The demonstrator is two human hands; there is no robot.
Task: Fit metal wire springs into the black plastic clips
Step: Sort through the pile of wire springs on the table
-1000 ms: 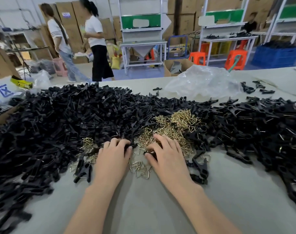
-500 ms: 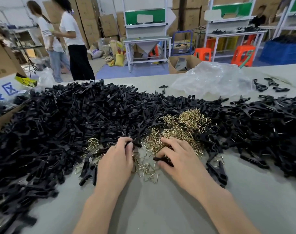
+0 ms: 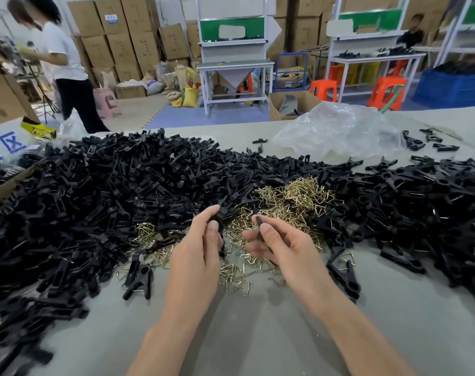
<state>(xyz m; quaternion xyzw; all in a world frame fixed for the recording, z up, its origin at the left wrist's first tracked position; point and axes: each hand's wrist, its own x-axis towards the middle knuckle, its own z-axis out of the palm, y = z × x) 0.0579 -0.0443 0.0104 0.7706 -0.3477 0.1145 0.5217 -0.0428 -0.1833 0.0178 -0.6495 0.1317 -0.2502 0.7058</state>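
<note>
bare grey table (image 3: 258, 335) is lying open between the forearms and toward the near edge, giving the hands free room there. a wide heap of black plastic clips (image 3: 108, 191) is crowding the left and far side. more clips (image 3: 420, 207) are banking up on the right. the brass wire springs (image 3: 293, 202) are piling between them, just beyond the fingers, with loose ones spilling under the hands. a crumpled plastic bag (image 3: 334, 131) is sitting by the far edge. the left hand (image 3: 201, 253) and right hand (image 3: 282, 245) are hovering near each other but apart. the right is pinching a black clip piece (image 3: 258, 226) between thumb and fingers. the left is pinching another black piece (image 3: 220, 214) at its fingertips.
</note>
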